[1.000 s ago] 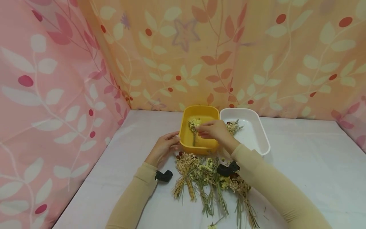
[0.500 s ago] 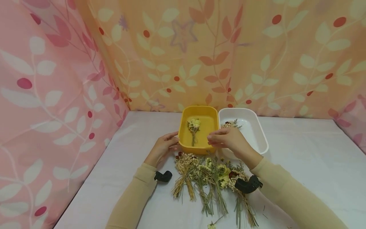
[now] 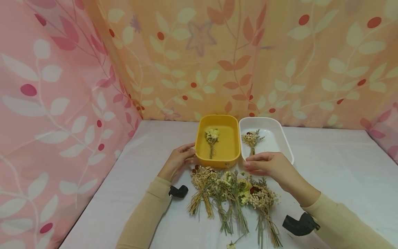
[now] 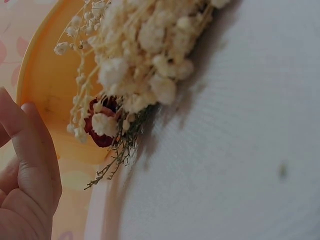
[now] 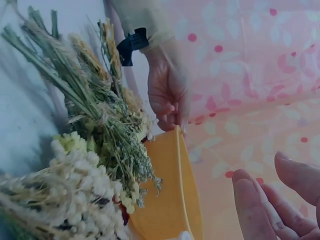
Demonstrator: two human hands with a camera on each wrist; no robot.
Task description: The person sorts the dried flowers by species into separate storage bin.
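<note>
My left hand (image 3: 178,159) touches the left side of a yellow tray (image 3: 229,141) with its fingers extended. Inside that tray lies a small bunch of pale yellow dried flowers (image 3: 212,135). My right hand (image 3: 275,167) hovers by the front rim of a white tray (image 3: 275,140); the right wrist view shows its thumb (image 5: 295,172) apart from the fingers, holding nothing. In the white tray is a bunch of cream and dark red dried flowers (image 3: 252,138), its stem ends partly behind the right hand. Close to the left hand, a cream dried bunch (image 4: 150,60) looms large in the left wrist view.
Several tied dried-flower bunches (image 3: 237,197) lie in a row before the trays, stems toward the person. A loose yellow sprig (image 3: 230,246) lies nearer the front. Patterned curtains (image 3: 174,62) stand behind and beside the white-covered table (image 3: 335,173).
My right hand has drawn back from the yellow tray, rightward and nearer the person, leaving the pale yellow bunch lying there. The left hand has stayed at the tray's side.
</note>
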